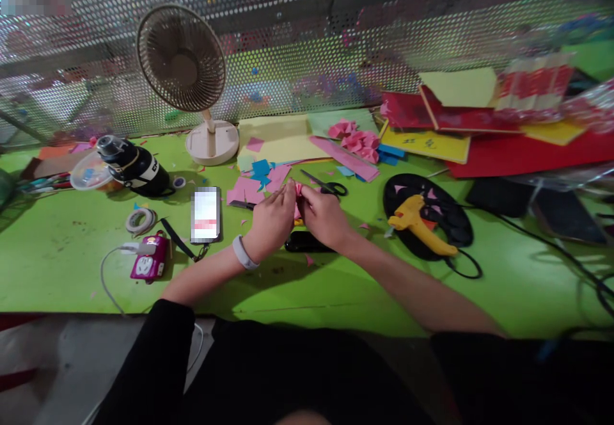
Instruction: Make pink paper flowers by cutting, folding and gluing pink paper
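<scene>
My left hand [272, 219] and my right hand [324, 215] meet over the green table [71, 252], fingers pinched together on a small pink paper piece [298, 189] between them. A white band sits on my left wrist. Loose pink paper squares [247, 191] lie just left of the hands, and black scissors [326, 185] lie just beyond my right hand. A dark flat object [302, 243] rests under my wrists.
A phone [206, 214] lies to the left, with a tape roll [139, 221], a pink gadget [149, 258] and a black bottle [134, 166]. A small fan [185, 66] stands behind. A yellow glue gun [417, 223] rests on a black mat at right. Folded pink papers [357, 138] and coloured card stacks [480, 130] lie at the back.
</scene>
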A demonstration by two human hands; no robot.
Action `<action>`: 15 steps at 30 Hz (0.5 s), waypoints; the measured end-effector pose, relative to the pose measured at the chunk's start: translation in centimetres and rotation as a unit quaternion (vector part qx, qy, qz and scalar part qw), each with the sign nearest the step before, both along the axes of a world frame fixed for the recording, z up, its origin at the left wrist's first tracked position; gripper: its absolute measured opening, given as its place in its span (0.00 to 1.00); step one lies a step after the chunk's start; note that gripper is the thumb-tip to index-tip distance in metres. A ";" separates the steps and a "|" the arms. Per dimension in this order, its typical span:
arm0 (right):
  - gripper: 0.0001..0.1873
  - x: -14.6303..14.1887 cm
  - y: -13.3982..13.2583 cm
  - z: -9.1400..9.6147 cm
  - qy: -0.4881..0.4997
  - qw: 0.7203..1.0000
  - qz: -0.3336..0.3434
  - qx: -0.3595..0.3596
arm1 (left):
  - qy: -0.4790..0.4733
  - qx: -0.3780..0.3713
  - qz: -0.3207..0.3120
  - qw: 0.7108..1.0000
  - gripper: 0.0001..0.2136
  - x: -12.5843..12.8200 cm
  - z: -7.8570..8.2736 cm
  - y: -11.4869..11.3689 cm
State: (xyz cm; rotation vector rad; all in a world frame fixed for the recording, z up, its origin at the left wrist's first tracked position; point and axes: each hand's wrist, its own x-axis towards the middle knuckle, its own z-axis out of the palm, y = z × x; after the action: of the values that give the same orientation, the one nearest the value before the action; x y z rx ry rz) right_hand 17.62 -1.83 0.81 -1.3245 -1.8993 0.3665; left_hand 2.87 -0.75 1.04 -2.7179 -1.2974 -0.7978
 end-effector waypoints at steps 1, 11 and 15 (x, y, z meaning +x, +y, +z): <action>0.11 -0.1 -0.2 0.0 0.000 1.000 -0.002 -0.011 | 0.008 -0.001 0.005 1.000 0.21 0.2 0.0 -0.3; 0.08 1.2 2.4 0.2 0.138 0.986 0.026 -0.093 | -0.054 -0.138 -0.019 0.989 0.11 -1.5 2.8 2.7; 0.09 1.7 2.8 0.3 0.206 0.975 0.028 -0.077 | -0.143 -0.156 -0.056 0.976 0.11 -2.2 3.5 3.4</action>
State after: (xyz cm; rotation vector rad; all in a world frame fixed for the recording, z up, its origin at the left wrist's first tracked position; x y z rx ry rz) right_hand 19.31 0.92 1.11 -1.1848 -1.5838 0.7672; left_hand 0.70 2.67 4.54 -3.0303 -1.4409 -1.1223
